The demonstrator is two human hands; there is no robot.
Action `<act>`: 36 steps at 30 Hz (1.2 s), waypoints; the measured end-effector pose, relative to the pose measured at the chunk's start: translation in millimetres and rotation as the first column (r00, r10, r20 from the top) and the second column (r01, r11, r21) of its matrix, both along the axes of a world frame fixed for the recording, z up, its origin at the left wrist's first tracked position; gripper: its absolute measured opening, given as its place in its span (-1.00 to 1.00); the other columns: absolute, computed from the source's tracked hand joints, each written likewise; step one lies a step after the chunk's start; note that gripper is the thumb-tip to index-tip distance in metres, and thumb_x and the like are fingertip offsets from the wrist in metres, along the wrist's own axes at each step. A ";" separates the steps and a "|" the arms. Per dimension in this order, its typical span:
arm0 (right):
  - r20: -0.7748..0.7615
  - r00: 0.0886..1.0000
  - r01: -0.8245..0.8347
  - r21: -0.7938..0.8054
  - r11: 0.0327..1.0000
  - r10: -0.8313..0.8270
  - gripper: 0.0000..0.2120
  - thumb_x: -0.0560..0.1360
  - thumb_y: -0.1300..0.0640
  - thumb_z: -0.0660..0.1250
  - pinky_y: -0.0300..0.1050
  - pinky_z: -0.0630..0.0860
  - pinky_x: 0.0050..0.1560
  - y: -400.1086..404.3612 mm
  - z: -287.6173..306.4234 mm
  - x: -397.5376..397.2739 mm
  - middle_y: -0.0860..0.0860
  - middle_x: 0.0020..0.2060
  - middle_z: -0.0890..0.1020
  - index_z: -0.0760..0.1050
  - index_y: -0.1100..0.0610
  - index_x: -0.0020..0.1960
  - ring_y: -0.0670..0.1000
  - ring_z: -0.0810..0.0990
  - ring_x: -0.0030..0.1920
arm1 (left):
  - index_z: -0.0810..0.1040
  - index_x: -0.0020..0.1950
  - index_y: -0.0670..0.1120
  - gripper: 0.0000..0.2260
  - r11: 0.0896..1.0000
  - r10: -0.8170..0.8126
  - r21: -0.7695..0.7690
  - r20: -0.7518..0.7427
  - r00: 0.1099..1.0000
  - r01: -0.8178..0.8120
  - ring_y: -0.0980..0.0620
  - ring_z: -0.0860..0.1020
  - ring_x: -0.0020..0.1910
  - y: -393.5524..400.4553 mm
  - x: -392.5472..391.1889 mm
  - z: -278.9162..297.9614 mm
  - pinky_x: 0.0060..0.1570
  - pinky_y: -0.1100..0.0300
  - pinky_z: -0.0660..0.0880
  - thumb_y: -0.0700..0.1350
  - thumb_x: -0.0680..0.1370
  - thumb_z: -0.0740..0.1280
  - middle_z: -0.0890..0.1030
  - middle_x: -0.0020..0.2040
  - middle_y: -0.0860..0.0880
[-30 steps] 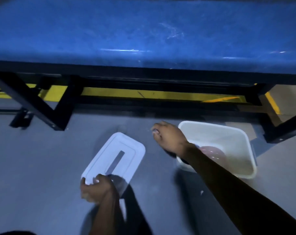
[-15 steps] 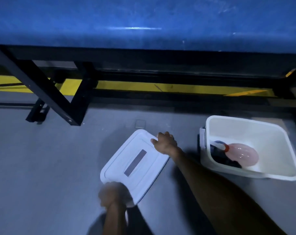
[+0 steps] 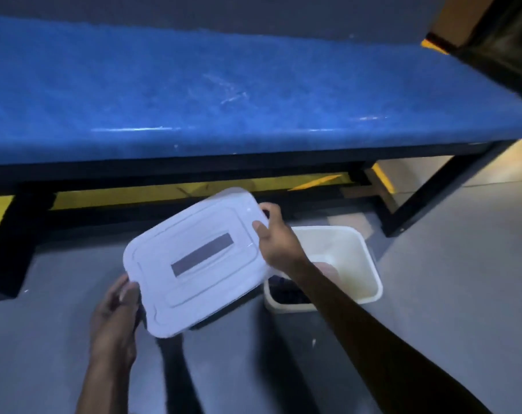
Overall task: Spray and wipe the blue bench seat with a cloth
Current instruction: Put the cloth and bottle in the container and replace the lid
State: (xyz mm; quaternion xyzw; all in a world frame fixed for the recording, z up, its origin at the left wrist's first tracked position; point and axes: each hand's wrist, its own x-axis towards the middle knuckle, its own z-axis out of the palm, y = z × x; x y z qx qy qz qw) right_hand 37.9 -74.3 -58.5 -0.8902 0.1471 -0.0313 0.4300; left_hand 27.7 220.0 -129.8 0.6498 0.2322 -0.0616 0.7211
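The blue bench seat (image 3: 224, 94) runs across the upper half of the view on a black frame. Both my hands hold a white rectangular lid (image 3: 194, 261) with a grey label, lifted off the floor in front of the bench. My left hand (image 3: 116, 318) grips its near left corner. My right hand (image 3: 279, 237) grips its far right edge. Behind the lid, on the floor, stands an open white tub (image 3: 361, 264). Something dark and something pinkish lie inside it, mostly hidden by my right arm.
The floor is grey, with a yellow strip (image 3: 128, 195) under the bench. Black bench legs stand at the left (image 3: 12, 243) and right (image 3: 427, 192). A dark structure (image 3: 504, 34) fills the upper right corner.
The lid lay on the floor under my left hand; my right hand came over from the tub and took its far edge. Both hands have raised it toward the tub.
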 end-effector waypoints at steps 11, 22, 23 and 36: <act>-0.101 0.882 0.432 -0.224 0.874 -0.461 -0.60 0.61 -0.12 0.11 0.01 0.50 0.17 -180.3 -63.8 -99.4 0.15 0.09 0.62 0.56 0.09 0.21 0.14 0.54 0.15 | 0.63 0.26 -0.02 -0.76 0.893 -0.365 0.329 0.132 0.922 0.307 0.04 0.67 -0.09 -199.8 -14.9 -10.7 -0.01 0.09 0.58 -0.08 0.62 0.31 0.71 -0.02 0.04; -0.049 0.869 0.437 -0.393 0.809 -0.492 -0.71 0.65 0.00 0.24 0.15 0.58 0.14 -198.4 -91.3 -103.8 0.20 0.08 0.58 0.59 0.13 0.23 0.27 0.55 0.11 | 0.56 0.34 0.12 -0.60 0.725 -0.449 0.646 0.182 0.875 0.238 -0.17 0.61 -0.03 -219.9 -16.3 -40.4 -0.10 -0.05 0.60 0.22 0.62 0.14 0.63 -0.14 -0.13; -0.041 0.871 0.440 -0.379 0.814 -0.490 -0.72 0.64 0.01 0.25 0.15 0.58 0.14 -199.4 -93.7 -103.5 0.20 0.07 0.57 0.59 0.15 0.22 0.26 0.55 0.10 | 0.56 0.34 0.13 -0.63 0.728 -0.446 0.644 0.182 0.876 0.236 -0.16 0.62 -0.03 -221.2 -16.2 -38.7 -0.09 -0.05 0.61 0.21 0.63 0.15 0.64 -0.12 -0.11; -0.167 0.858 0.362 -0.474 0.803 -0.485 -0.66 0.67 -0.06 0.19 0.22 0.48 0.27 -205.0 -99.8 -104.9 0.13 0.25 0.52 0.55 0.10 0.31 0.21 0.48 0.26 | 0.62 0.14 0.11 -0.85 0.782 -0.485 0.519 0.157 0.860 0.346 -0.15 0.65 -0.09 -219.9 7.7 -43.4 -0.12 0.03 0.62 -0.01 0.61 0.32 0.68 -0.05 -0.09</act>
